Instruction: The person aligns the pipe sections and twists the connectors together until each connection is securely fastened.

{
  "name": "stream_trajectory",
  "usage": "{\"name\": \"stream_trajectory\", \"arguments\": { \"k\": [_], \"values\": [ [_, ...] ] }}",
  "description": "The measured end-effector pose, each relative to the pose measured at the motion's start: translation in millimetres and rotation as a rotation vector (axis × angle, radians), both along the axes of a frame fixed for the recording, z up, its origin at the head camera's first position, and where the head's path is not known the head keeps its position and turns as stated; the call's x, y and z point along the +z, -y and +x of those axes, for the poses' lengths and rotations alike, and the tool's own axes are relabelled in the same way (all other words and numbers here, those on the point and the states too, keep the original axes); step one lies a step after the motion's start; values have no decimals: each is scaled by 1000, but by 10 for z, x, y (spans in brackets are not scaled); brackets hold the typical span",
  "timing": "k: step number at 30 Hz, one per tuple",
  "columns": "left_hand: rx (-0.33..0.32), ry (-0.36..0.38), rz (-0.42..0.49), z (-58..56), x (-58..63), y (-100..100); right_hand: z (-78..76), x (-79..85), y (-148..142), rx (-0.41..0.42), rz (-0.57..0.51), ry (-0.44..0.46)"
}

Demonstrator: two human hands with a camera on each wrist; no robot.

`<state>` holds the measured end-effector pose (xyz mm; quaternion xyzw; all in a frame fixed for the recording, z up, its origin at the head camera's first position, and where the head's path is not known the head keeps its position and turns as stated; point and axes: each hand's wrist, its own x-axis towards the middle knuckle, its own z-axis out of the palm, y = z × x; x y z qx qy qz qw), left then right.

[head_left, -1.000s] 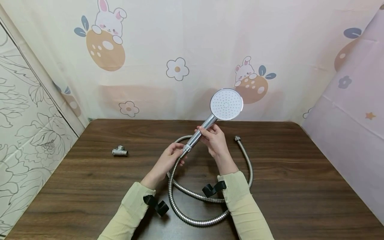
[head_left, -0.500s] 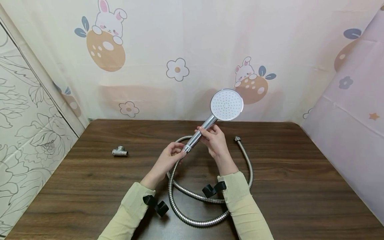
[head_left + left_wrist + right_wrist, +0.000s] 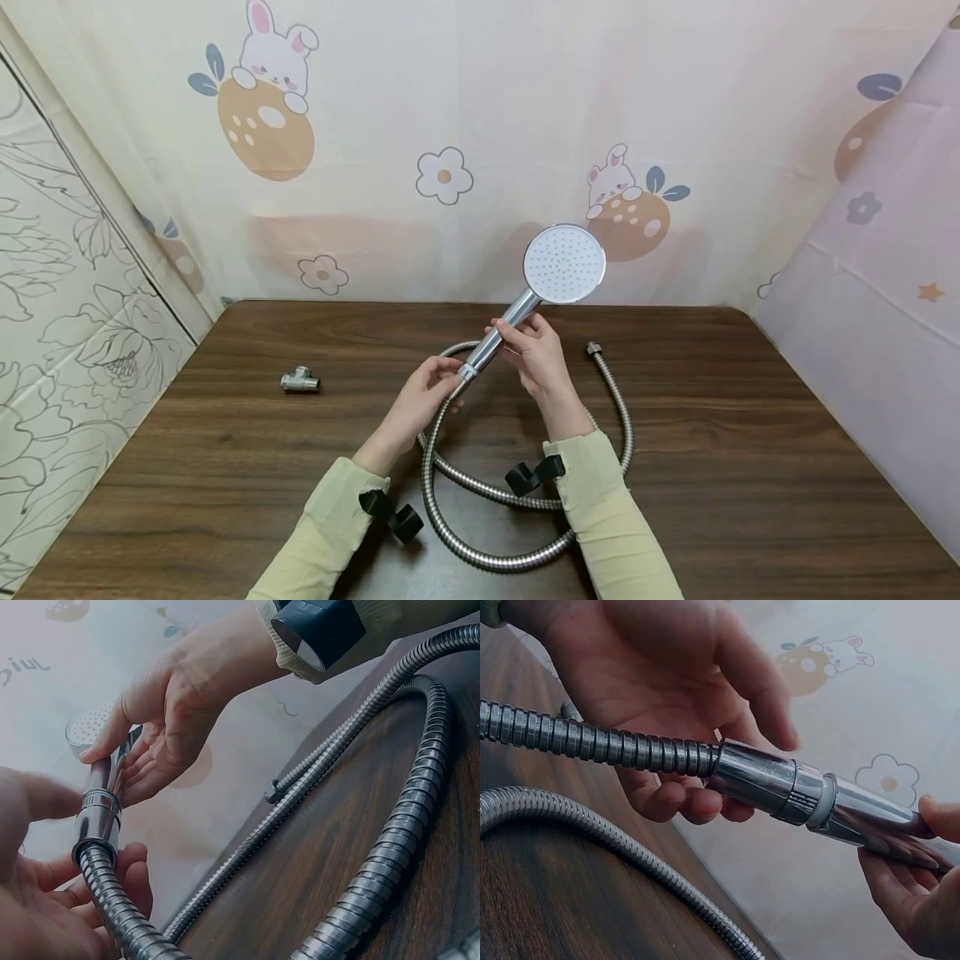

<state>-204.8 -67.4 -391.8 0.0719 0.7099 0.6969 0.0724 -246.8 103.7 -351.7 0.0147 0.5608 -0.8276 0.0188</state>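
Observation:
A chrome handheld shower head (image 3: 564, 263) with a white spray face is tilted up over the table. My right hand (image 3: 543, 357) grips its handle (image 3: 877, 814). At the handle's lower end sits the hose's chrome connector nut (image 3: 757, 776), in line with it; a white ring shows between the two. My left hand (image 3: 420, 398) is loosely around the nut, its fingers (image 3: 705, 804) below and behind, the thumb side standing off the metal. From there the metal shower hose (image 3: 431, 483) loops down onto the table, its free end fitting (image 3: 594, 347) lying to the right.
A small chrome T-shaped valve (image 3: 300, 380) lies at the left on the dark wooden table (image 3: 750, 467). Behind the table hangs a patterned curtain (image 3: 480, 92). A black wrist mount (image 3: 392, 517) is strapped to each sleeve.
Half a second ago my left thumb pressed on the connector nut; now it is off it and the fingers have loosened. My right hand keeps its grip and the shower head hardly moves.

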Motion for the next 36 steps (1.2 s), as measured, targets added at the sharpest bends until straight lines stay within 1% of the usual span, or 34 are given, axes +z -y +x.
{"name": "stream_trajectory", "arguments": {
  "k": [4, 12, 19, 24, 28, 36],
  "values": [
    [8, 12, 35, 13, 13, -4, -5, -10, -8, 5, -2, 2],
    [23, -9, 17, -2, 10, 10, -19, -3, -2, 5, -5, -2],
    [31, -13, 1, 0, -12, 14, -1, -7, -10, 0, -3, 7],
    [54, -47, -41, -2, -3, 19, -4, -9, -7, -3, -16, -3],
    [72, -53, -74, 14, 7, 19, 2, -12, -4, 6, -18, 2],
    [62, -51, -116, 4, -17, -5, -7, -13, -8, 2, -14, -1]
  ]
}}
